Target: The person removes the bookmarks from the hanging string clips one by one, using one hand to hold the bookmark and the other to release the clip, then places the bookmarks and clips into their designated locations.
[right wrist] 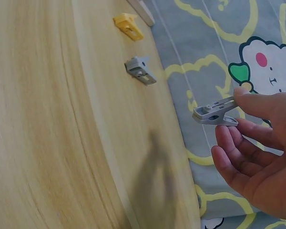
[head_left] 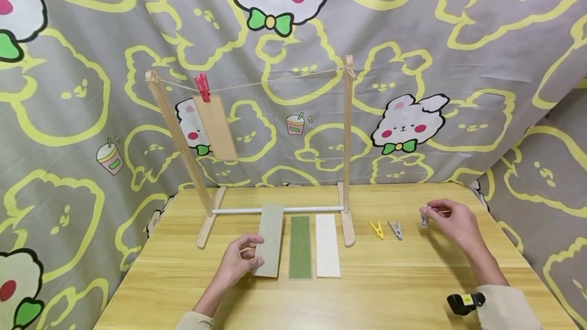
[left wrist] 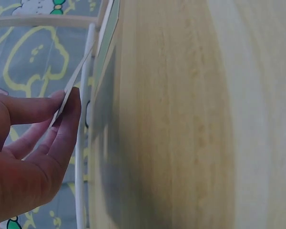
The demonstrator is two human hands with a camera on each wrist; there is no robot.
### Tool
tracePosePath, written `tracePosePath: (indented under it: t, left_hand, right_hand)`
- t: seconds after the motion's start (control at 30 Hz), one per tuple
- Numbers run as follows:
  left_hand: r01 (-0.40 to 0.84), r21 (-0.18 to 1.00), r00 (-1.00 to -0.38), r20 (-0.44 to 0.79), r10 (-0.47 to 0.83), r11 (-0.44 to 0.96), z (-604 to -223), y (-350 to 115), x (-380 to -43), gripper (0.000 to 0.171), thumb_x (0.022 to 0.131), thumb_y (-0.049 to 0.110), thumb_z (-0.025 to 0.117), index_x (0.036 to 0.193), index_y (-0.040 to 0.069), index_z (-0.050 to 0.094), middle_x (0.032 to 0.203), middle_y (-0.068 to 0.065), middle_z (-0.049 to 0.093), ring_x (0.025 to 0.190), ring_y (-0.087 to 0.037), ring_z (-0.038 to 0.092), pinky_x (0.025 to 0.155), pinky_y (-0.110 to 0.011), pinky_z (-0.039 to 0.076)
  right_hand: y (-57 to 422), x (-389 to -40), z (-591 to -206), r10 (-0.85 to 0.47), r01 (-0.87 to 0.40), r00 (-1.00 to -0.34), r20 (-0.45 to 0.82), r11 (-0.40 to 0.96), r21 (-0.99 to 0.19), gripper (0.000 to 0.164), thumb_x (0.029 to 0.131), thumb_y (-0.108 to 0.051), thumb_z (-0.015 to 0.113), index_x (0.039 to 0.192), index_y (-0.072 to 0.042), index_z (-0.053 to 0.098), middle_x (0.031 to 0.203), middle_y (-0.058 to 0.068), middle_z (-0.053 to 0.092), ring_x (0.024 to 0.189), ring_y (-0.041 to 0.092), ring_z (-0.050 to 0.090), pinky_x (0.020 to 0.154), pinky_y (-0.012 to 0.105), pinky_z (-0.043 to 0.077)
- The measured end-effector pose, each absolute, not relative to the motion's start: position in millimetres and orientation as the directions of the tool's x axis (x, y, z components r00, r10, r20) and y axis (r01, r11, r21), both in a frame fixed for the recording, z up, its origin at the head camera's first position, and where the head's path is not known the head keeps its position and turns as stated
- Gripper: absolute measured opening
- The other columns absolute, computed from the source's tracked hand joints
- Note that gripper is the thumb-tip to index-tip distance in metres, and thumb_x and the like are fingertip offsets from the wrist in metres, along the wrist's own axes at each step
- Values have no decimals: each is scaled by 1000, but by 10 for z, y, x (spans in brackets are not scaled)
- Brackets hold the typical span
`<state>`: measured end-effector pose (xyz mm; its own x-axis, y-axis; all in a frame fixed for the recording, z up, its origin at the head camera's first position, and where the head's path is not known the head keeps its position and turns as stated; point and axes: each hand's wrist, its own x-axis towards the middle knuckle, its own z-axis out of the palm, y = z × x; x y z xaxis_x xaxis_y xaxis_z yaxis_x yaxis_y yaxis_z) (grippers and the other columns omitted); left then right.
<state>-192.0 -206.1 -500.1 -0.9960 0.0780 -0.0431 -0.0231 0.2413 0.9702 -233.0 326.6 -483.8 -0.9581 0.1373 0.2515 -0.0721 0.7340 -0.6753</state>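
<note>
My left hand (head_left: 238,261) pinches a grey-beige rectangular card (head_left: 269,241) by its left edge. In the left wrist view the card (left wrist: 72,82) shows edge-on between thumb and fingers, raised over the table. On the right, my right hand (head_left: 456,220) holds a grey clothespin (right wrist: 214,112) between thumb and fingers, its gripping end pointing away from the palm. A yellow clothespin (head_left: 377,229) and another grey clothespin (head_left: 395,229) lie nearest to that hand. Beside the held card, a green card (head_left: 300,248) and a white card (head_left: 327,246) lie flat.
Behind the cards stands a wooden frame (head_left: 347,141) with a string (head_left: 279,79) tied between its posts and a white rod (head_left: 312,209) low down. A red clothespin (head_left: 203,88) clips a tan card (head_left: 215,129) to the string. A patterned curtain (head_left: 293,167) hangs behind the table (head_left: 367,294).
</note>
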Motion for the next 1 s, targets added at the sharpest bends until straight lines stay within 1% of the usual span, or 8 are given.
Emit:
tracePosePath:
  t: [0.1, 0.2, 0.3, 0.37, 0.47, 0.8, 1.0]
  left_hand:
    - [-34, 964, -997, -51, 60, 264, -4999, -2053, -1915, 48, 71, -25, 76, 114, -6, 67, 108, -19, 61, 73, -15, 54, 55, -18, 48]
    - [-50, 961, -997, -63, 41, 272, -4993, -2044, -1912, 48, 70, -25, 76, 113, -6, 68, 105, -18, 61, 74, -16, 53, 55, -19, 48]
    - [-59, 959, -997, -72, 36, 279, -4994, -2035, -1911, 47, 70, -25, 76, 112, -6, 68, 103, -16, 61, 74, -17, 53, 55, -19, 47]
    - [-65, 957, -996, -78, 38, 283, -4993, -2030, -1908, 47, 71, -24, 77, 112, -5, 68, 103, -16, 61, 73, -17, 53, 55, -18, 47]
    - [-66, 955, -995, -83, 47, 290, -5001, -2028, -1905, 46, 71, -23, 77, 113, -5, 68, 103, -16, 61, 72, -16, 53, 53, -18, 45]
    - [-77, 953, -990, -107, 89, 293, -5025, -2020, -1914, 45, 73, -21, 77, 115, -5, 66, 102, -15, 58, 66, -13, 47, 49, -16, 39]
    - [-77, 948, -987, -116, 111, 310, -5039, -2020, -1904, 44, 75, -20, 77, 116, -6, 65, 103, -17, 57, 68, -14, 47, 49, -16, 40]
  right_hand:
    - [3263, -2355, -4851, 124, -68, -965, 233, 737, -673, 44, 95, -37, 74, 114, 2, 72, 99, 16, 74, 82, 9, 62, 65, 19, 49]
    - [3253, -2369, -4860, 106, -61, -973, 205, 736, -674, 45, 96, -38, 73, 114, 3, 71, 101, 17, 73, 87, 20, 65, 67, 24, 51]
    - [3247, -2377, -4867, 94, -53, -979, 182, 743, -668, 46, 97, -39, 72, 114, 3, 71, 102, 18, 73, 89, 25, 65, 70, 29, 52]
    - [3244, -2380, -4870, 87, -47, -982, 168, 747, -664, 46, 97, -40, 71, 113, 3, 71, 101, 17, 72, 89, 25, 65, 71, 33, 52]
    - [3245, -2383, -4875, 72, -38, -988, 138, 748, -663, 47, 98, -41, 70, 113, 4, 71, 99, 16, 72, 87, 25, 64, 70, 34, 51]
    - [3225, -2445, -4940, 28, -27, -997, 78, 779, -627, 46, 96, -38, 73, 106, 7, 71, 92, 13, 71, 82, 26, 64, 65, 32, 50]
    - [3212, -2473, -4987, 23, -15, -998, 53, 786, -618, 47, 96, -38, 73, 105, 8, 71, 90, 11, 70, 80, 25, 62, 64, 33, 49]
